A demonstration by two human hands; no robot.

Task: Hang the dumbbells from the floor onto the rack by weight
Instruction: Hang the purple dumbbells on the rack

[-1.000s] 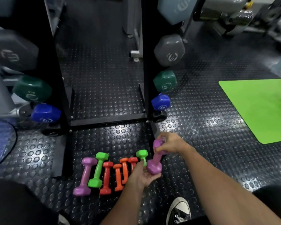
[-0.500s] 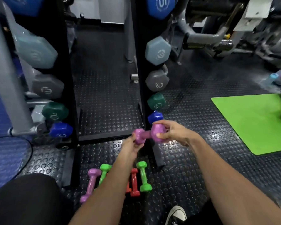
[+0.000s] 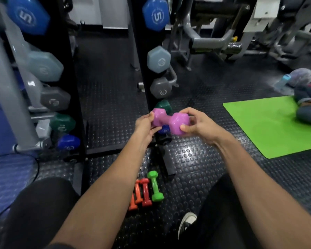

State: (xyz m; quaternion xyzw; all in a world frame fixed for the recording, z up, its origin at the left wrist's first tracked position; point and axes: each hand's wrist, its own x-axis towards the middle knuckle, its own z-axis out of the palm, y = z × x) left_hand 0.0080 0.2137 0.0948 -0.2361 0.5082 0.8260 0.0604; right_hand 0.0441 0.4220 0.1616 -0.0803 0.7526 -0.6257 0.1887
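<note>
Two hands held a purple dumbbell (image 3: 170,122) up in the air, lying sideways, just in front of the black rack (image 3: 142,69). The left hand (image 3: 144,124) had its grip pinched on the dumbbell's left head. The right hand (image 3: 198,124) had its fingers and thumb curled around the right head.

Behind the purple dumbbell, other weights hung on the rack post. From the top down there was a blue dumbbell marked 5 (image 3: 155,16), a pale blue dumbbell (image 3: 159,59), a gray dumbbell (image 3: 161,88) and a dark green dumbbell (image 3: 164,106).

Down on the bumpy black floor (image 3: 196,159), near the rack's foot, a green dumbbell (image 3: 155,186), a red dumbbell (image 3: 145,194) and orange dumbbells (image 3: 136,196) lay side by side. The left arm hid part of that row.

A bright green mat (image 3: 264,126) lay on the floor to the right, well apart from the rack.
</note>
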